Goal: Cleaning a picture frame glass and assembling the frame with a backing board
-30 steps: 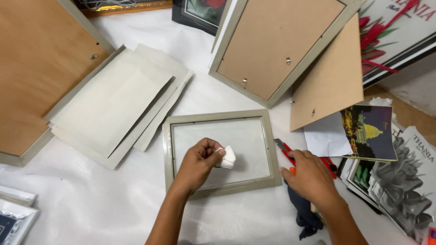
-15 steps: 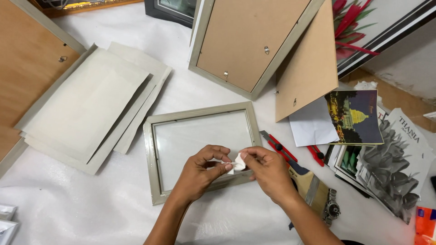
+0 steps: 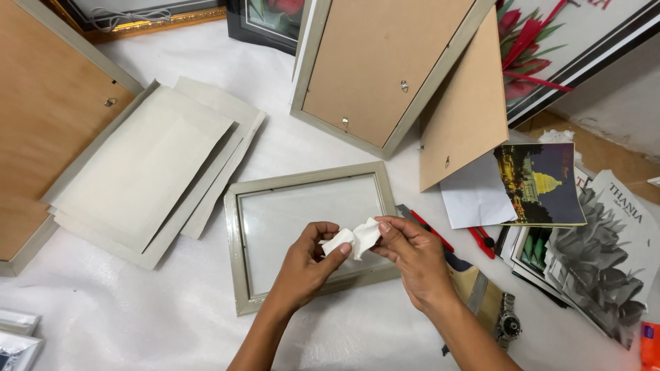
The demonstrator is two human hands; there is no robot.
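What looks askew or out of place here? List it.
Nothing is spilled or visibly damaged. The brown backing board lies loose, tilted against the overturned frame. Both the left hand and right hand hold a crumpled white tissue over the grey frame.

A small crumpled white cloth (image 3: 352,240), maybe tissue, is up off the surface, pinched at both ends, right above the lower right part of a grey-green picture frame (image 3: 313,182) lying flat with its clear glass pane in place.

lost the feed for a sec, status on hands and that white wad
Left hand and right hand both pinch white tissue wad. Held over glass of grey frame. Red cutter beside right hand, nothing blocking.
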